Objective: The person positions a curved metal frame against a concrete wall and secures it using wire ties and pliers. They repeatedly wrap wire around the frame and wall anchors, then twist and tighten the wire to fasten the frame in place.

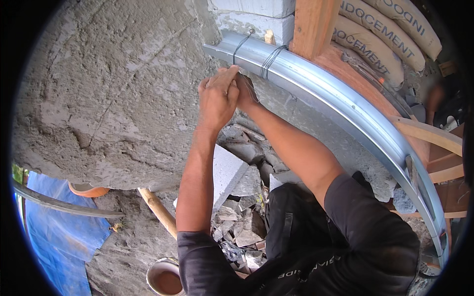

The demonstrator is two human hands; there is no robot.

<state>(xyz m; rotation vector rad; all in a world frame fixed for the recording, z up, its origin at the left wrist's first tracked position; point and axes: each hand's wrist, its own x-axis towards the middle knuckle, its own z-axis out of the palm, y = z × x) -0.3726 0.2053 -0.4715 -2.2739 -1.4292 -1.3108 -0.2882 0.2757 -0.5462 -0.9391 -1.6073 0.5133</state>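
My left hand (217, 98) and my right hand (245, 91) are raised together against a rough grey plastered wall (113, 89), just below a curved-looking galvanised metal channel (345, 106). The left hand is closed over the fingers of the right. In my right hand is a thin grey tool (252, 91), with only a narrow edge of it showing beside the knuckles. Dark wire ties (270, 60) wrap the channel right above the hands. What the tool touches is hidden by the hands.
A wooden post (313, 24) and white blocks (256, 12) stand above the channel, with stacked cement bags (385, 37) at the top right. Broken block rubble (237, 217) lies below. Blue tarp (59, 237), orange bowl (89, 190), wooden handle (158, 211) and bucket (165, 277) sit lower left.
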